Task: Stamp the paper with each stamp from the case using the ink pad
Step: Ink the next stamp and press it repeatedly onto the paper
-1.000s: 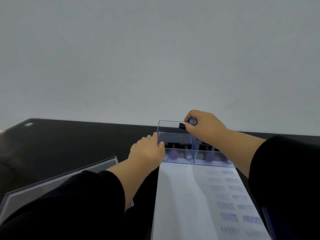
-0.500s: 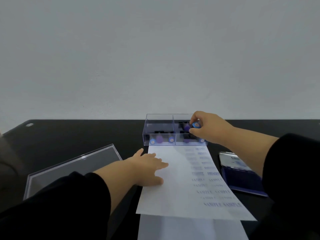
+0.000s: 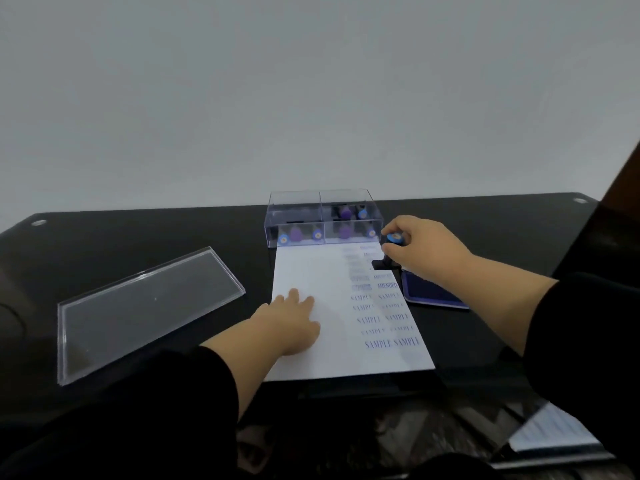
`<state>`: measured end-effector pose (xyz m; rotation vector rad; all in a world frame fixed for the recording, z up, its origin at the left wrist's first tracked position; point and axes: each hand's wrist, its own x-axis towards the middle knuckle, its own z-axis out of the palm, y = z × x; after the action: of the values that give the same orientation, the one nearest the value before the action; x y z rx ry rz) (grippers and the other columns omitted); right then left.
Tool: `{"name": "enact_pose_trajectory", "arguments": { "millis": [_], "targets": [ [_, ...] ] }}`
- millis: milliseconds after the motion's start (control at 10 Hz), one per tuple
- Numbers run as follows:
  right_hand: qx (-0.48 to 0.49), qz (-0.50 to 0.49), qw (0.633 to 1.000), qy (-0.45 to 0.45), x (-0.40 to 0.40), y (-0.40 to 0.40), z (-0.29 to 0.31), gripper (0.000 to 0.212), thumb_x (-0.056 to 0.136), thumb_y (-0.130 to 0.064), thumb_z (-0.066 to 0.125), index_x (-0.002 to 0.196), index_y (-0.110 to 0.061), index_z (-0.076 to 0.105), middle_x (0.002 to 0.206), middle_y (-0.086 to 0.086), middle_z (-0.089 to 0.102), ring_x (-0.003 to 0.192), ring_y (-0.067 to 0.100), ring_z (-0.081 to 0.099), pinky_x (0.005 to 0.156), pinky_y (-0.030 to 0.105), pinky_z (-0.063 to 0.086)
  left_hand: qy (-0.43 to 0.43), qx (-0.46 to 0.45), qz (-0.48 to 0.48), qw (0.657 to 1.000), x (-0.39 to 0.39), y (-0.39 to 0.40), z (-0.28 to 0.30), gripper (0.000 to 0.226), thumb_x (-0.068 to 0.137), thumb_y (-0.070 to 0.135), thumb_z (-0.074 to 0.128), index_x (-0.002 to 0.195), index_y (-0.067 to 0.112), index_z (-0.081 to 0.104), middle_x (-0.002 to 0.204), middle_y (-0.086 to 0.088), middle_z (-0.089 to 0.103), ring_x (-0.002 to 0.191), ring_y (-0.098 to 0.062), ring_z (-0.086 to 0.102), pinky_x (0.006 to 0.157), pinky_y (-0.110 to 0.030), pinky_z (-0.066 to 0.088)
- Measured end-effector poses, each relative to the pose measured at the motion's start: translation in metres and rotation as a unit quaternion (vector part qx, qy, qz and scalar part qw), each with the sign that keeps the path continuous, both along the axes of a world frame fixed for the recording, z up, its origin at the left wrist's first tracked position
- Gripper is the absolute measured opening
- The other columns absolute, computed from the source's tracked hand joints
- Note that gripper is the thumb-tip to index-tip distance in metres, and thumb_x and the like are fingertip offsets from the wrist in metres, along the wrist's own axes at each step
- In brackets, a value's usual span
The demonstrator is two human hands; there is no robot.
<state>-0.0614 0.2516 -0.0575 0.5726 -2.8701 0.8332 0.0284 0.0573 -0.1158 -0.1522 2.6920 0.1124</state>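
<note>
A white paper (image 3: 322, 271) lies on the black table, its right half covered with blue stamped words. My left hand (image 3: 289, 318) rests flat on the paper's left part, fingers spread. My right hand (image 3: 420, 247) grips a black stamp (image 3: 393, 244) with a blue knob, held just above the paper's far right edge, beside the open blue ink pad (image 3: 433, 292). The clear stamp case (image 3: 322, 218) stands at the paper's far end and holds several stamps with blue and purple knobs.
The case's clear lid (image 3: 138, 306) lies flat on the table to the left of the paper. A plain grey wall rises behind the table's far edge. More printed paper (image 3: 550, 429) shows at the lower right, below the table edge.
My right hand has lifted the stamp out of the case and brought it to the right, near the ink pad. My left hand has stayed pressed on the paper.
</note>
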Motion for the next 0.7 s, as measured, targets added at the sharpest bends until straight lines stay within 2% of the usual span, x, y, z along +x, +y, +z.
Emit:
{"name": "enact_pose_trajectory", "arguments": {
  "millis": [100,200,300,400,500,600,700],
  "targets": [
    [-0.018,-0.032,0.999,0.000,0.013,0.014,-0.014,0.023,0.091,-0.026,0.055,0.114,-0.026,0.058,0.089,-0.005,0.059,0.080,0.016,0.059,0.069,0.030,0.049,0.036,0.026,0.053,0.998,0.005,0.010,-0.020,0.062,0.100,0.047,0.018,0.152,0.022,-0.006,0.158,-0.005,-0.017,0.146,-0.028,-0.010,0.118,-0.045,0.001],
    [-0.040,-0.059,0.997,0.006,0.019,0.031,-0.026,0.025,0.092,-0.026,0.054,0.117,-0.026,0.056,0.087,-0.005,0.060,0.074,0.015,0.057,0.062,0.027,0.044,0.097,0.030,0.073,0.992,0.013,0.014,-0.036,0.062,0.099,0.050,0.015,0.151,0.026,-0.008,0.158,-0.002,-0.019,0.146,-0.024,-0.014,0.117,-0.044,-0.005],
    [-0.048,-0.096,0.994,0.012,0.018,0.047,-0.034,0.024,0.091,-0.025,0.054,0.115,-0.026,0.052,0.089,-0.002,0.061,0.072,0.016,0.058,0.059,0.028,0.046,0.144,0.023,0.073,0.987,0.018,0.014,-0.044,0.061,0.099,0.050,0.015,0.152,0.027,-0.006,0.158,-0.001,-0.016,0.146,-0.022,-0.012,0.117,-0.043,-0.005],
    [-0.052,-0.129,0.990,0.013,0.016,0.057,-0.040,0.014,0.092,-0.023,0.054,0.105,-0.024,0.050,0.092,0.002,0.063,0.073,0.019,0.058,0.059,0.031,0.048,0.157,0.024,0.076,0.984,0.018,0.014,-0.045,0.060,0.099,0.049,0.015,0.152,0.027,-0.005,0.159,0.000,-0.015,0.146,-0.021,-0.012,0.118,-0.042,-0.004],
    [-0.055,-0.151,0.987,0.015,0.013,0.062,-0.047,0.007,0.092,-0.023,0.054,0.097,-0.022,0.050,0.106,0.000,0.064,0.082,0.020,0.059,0.065,0.029,0.049,0.154,0.021,0.072,0.985,0.018,0.013,-0.045,0.060,0.099,0.050,0.013,0.152,0.027,-0.006,0.158,0.000,-0.016,0.146,-0.021,-0.012,0.117,-0.042,-0.005],
    [-0.064,-0.158,0.985,0.013,0.010,0.060,-0.050,0.006,0.092,-0.022,0.055,0.095,-0.020,0.050,0.120,-0.001,0.062,0.093,0.021,0.059,0.076,0.030,0.050,0.155,0.020,0.073,0.985,0.017,0.013,-0.045,0.060,0.099,0.050,0.013,0.152,0.028,-0.006,0.158,0.001,-0.016,0.146,-0.020,-0.012,0.117,-0.041,-0.005],
    [-0.054,-0.158,0.986,0.016,0.006,0.056,-0.049,0.007,0.092,-0.021,0.055,0.094,-0.022,0.048,0.122,0.000,0.061,0.095,0.020,0.058,0.074,0.028,0.046,0.157,0.020,0.073,0.985,0.017,0.014,-0.046,0.060,0.099,0.050,0.014,0.152,0.028,-0.006,0.159,0.001,-0.016,0.146,-0.020,-0.012,0.118,-0.041,-0.005]
  ]
}}
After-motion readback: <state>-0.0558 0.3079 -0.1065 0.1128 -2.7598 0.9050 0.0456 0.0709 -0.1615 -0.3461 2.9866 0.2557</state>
